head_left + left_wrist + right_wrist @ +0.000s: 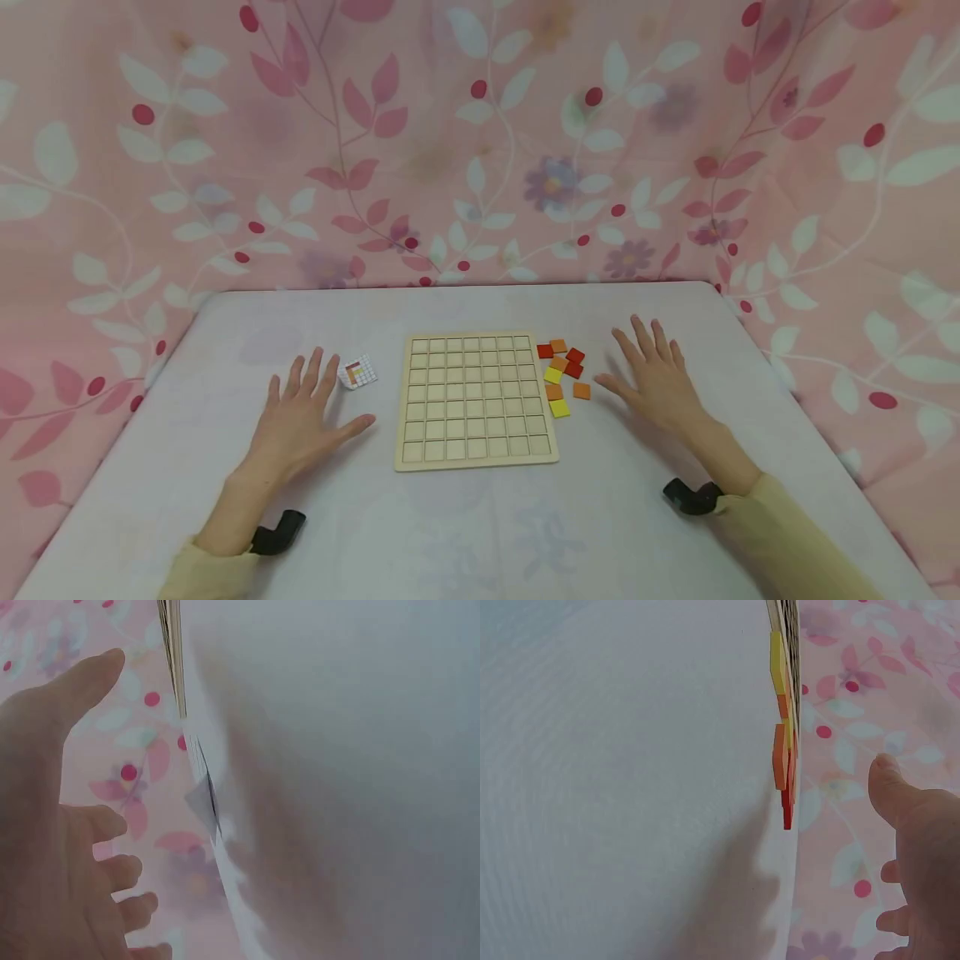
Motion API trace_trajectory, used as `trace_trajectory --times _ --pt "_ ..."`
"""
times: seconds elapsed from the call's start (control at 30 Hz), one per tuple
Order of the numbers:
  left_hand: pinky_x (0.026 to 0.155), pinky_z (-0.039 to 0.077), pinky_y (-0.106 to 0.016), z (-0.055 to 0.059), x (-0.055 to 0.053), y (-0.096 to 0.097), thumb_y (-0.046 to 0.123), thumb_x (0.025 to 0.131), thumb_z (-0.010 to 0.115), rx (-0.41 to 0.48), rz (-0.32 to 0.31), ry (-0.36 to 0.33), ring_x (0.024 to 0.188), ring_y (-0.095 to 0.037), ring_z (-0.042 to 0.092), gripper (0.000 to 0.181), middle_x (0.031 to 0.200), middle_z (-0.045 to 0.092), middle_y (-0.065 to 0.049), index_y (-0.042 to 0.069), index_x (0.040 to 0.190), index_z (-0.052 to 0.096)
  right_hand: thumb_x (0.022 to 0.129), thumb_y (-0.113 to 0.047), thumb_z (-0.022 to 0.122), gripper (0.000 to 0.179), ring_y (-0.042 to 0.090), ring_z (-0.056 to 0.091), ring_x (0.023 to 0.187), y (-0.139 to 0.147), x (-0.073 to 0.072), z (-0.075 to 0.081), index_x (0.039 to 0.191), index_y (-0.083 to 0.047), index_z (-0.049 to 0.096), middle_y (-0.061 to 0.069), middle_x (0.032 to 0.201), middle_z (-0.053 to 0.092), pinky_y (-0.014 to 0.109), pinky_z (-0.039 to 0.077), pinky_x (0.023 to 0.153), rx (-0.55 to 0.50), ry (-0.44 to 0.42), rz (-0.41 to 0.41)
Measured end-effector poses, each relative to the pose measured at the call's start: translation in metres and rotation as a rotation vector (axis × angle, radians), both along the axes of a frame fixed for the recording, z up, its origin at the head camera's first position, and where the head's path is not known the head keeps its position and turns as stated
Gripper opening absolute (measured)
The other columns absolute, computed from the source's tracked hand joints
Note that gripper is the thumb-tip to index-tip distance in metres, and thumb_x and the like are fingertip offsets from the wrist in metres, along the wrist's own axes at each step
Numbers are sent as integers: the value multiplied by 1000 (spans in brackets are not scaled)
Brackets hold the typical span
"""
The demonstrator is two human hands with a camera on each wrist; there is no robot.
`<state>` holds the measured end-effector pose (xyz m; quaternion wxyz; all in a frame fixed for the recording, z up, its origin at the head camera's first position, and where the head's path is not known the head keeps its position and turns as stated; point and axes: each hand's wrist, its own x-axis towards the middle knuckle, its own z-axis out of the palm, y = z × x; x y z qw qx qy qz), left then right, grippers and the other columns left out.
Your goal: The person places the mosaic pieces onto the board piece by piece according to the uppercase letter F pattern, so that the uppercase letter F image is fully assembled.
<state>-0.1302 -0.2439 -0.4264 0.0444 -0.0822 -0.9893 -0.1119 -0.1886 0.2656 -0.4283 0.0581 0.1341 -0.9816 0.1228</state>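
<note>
A pale wooden grid board (476, 400) lies flat in the middle of the table, its square cells bare. Along its right edge are scattered several small square tiles in red (573, 369), orange (581, 391) and yellow (559, 408). To the board's left lies a small paper card (357, 372) printed with a coloured grid, one corner curling up. My left hand (296, 425) is spread above the table beside the card, holding nothing. On the other side my right hand (660, 383) hovers with fingers spread, to the right of the tiles and apart from them.
A white cloth covers the table (480, 533). Behind and at both sides hangs a pink floral curtain (450, 150). Each wrist wears a black strap-on device, the left one (279, 533) and the right one (692, 497), near the sleeve cuffs.
</note>
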Motion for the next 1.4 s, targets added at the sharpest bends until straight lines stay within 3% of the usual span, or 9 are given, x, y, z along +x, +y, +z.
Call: trace_trajectory --times 0.13,0.27,0.43,0.57,0.67,0.77,0.9,1.1,1.4 --pt "120 12 -63 -2 0 9 68 86 63 61 -40 -4 150 -45 18 109 165 16 -23 -1 158 19 93 -52 64 80 46 13 151 -8 -6 -6 154 -9 36 20 165 19 70 15 116 -70 -29 31" --pt "120 18 -61 -1 0 15 61 87 66 119 -33 3 149 -44 22 105 164 19 -22 -2 157 21 93 -42 70 68 43 29 145 -14 -11 -12 147 -8 47 19 159 34 68 23 114 -153 -16 61" --pt "117 24 -63 0 0 22 56 88 69 225 -27 -103 149 -44 23 99 165 22 -15 4 158 23 92 -29 73 48 39 45 133 -21 -20 -18 132 -4 62 18 142 53 62 36 111 -280 24 91" --pt "114 31 -61 -2 3 30 48 86 75 291 -63 -163 146 -39 34 91 160 36 -14 6 156 33 91 -21 75 34 33 56 116 -24 -27 -24 119 -3 69 14 123 64 57 45 102 -389 65 116" --pt "113 35 -58 -5 5 34 48 85 77 311 -103 -233 141 -37 43 88 157 41 -14 7 153 39 91 -18 75 28 27 60 105 -25 -29 -28 115 -5 71 9 112 67 51 51 96 -460 41 103" --pt "113 35 -59 -7 7 35 49 83 77 309 -167 -294 142 -37 41 89 159 39 -12 9 153 40 89 -17 77 26 22 61 100 -26 -29 -32 114 -7 71 5 107 69 46 55 92 -519 -5 90" --pt "115 31 -60 -10 7 34 49 82 79 325 -241 -325 148 -35 32 90 163 32 -6 12 154 39 88 -19 79 26 19 63 99 -27 -30 -37 111 -10 72 2 106 70 43 56 91 -529 -33 100" --pt "117 27 -59 -14 5 34 46 80 81 378 -314 -345 152 -33 24 93 165 28 -3 12 155 38 85 -21 82 24 18 64 93 -26 -31 -40 106 -11 74 2 102 72 38 56 85 -501 2 124" --pt "117 27 -60 -18 5 36 51 74 82 360 -308 -349 151 -35 26 101 164 28 -2 15 157 35 83 -19 83 25 19 67 92 -25 -32 -42 104 -9 75 3 100 73 40 57 84 -470 68 133"
